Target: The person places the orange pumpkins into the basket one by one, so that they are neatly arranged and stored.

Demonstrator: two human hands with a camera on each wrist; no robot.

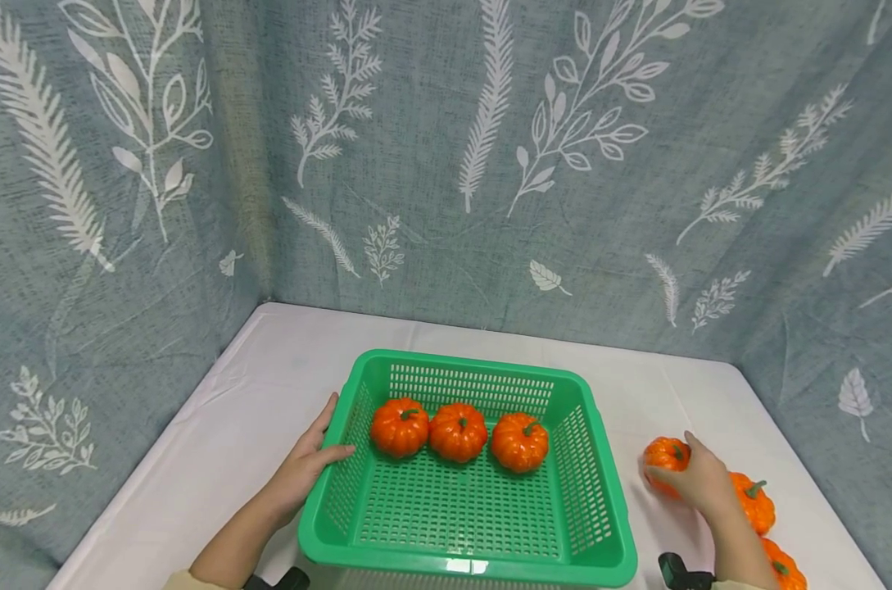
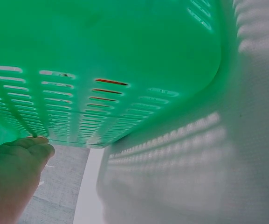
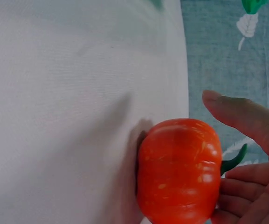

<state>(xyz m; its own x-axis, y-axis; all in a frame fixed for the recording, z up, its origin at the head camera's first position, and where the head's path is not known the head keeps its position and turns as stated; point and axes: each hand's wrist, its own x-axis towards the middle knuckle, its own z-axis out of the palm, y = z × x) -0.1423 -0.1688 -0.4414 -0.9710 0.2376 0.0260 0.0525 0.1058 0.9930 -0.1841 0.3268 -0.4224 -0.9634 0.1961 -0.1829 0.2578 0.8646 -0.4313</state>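
A green plastic basket (image 1: 466, 569) stands on the table with three small orange pumpkins, the middle one (image 1: 458, 433) among them, in a row along its far half. My left hand (image 1: 305, 467) holds the basket's left side, thumb over the rim and fingers along the outer wall; the left wrist view has these fingers (image 2: 29, 147) against the slotted wall. To the right of the basket, my right hand (image 1: 699, 479) reaches round another pumpkin (image 1: 665, 459). In the right wrist view the thumb (image 3: 237, 112) stands apart from this pumpkin (image 3: 178, 172), and the other fingers lie beside its green stem.
Two more pumpkins, one (image 1: 755, 504) behind the other (image 1: 785, 565), lie right of my right forearm, partly hidden by it. A white cloth covers the table (image 1: 305, 344). A grey-green curtain (image 1: 431, 270) with white leaf patterns hangs round the back and sides.
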